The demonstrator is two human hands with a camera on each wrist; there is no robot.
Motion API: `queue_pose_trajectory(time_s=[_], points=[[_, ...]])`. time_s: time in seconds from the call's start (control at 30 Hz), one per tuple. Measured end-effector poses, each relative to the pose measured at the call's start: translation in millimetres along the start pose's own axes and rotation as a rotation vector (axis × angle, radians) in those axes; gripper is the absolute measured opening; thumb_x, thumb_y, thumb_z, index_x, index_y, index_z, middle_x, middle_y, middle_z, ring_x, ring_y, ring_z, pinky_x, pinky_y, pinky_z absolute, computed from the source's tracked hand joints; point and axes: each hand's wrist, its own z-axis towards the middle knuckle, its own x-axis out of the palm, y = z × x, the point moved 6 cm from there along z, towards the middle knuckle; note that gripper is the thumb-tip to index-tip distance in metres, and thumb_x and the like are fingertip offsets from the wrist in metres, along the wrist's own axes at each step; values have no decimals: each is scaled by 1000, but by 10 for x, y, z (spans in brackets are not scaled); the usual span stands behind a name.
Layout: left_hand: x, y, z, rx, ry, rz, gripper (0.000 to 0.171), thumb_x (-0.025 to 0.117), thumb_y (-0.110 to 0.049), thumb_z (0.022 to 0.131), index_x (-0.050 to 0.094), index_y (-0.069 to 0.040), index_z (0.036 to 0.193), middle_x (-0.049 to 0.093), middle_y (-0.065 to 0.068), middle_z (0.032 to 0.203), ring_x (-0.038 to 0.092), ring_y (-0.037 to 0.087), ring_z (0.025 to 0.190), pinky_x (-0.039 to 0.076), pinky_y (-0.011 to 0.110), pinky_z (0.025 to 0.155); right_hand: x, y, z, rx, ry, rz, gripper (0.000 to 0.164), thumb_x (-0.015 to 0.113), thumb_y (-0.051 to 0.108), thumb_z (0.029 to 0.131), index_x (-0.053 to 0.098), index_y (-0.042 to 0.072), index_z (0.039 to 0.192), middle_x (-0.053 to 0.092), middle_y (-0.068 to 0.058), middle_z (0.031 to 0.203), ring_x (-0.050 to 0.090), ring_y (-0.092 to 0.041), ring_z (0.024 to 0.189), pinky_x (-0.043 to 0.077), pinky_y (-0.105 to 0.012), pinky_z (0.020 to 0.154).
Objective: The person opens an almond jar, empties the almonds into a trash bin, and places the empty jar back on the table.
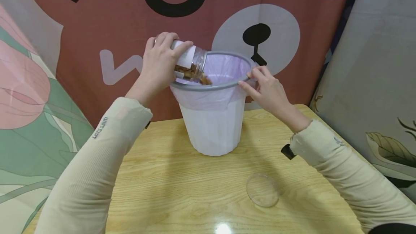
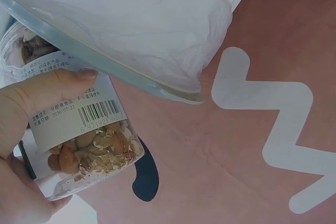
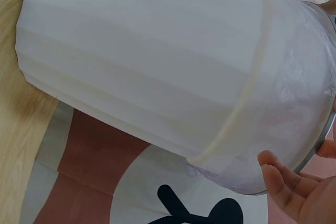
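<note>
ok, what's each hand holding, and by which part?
Left hand grips the clear jar around its labelled side; right hand pinches the grey rim of the bin, on the right in the head view.

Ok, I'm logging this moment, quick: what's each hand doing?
Left hand: holding the tilted jar.
Right hand: holding the grey bin rim.

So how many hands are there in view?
2: the left hand grips a clear jar tilted over the bin, and the right hand grips the bin's grey rim on the right side.
</note>
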Motion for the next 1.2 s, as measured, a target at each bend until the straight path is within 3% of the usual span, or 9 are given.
queue_pose_trajectory(time_s=[0.43, 1.2], points=[[-40, -13, 18, -11, 2, -10, 65, 60, 3, 68, 47, -21, 128, 40, 16, 124, 29, 30, 120, 24, 47, 93, -6, -4, -1, 6, 4, -3, 29, 57, 28, 87, 52, 1, 98, 47, -15, 105, 50, -23, 65, 40, -31, 50], [-23, -18, 6, 1, -11, 10, 64, 53, 8, 72, 45, -21, 129, 39, 13, 128, 24, 28, 125, 15, 46, 102, -2, -11, 5, 3, 3, -1, 30, 57, 29, 87, 52, 1, 98, 47, -15, 105, 51, -24, 66, 40, -31, 49]])
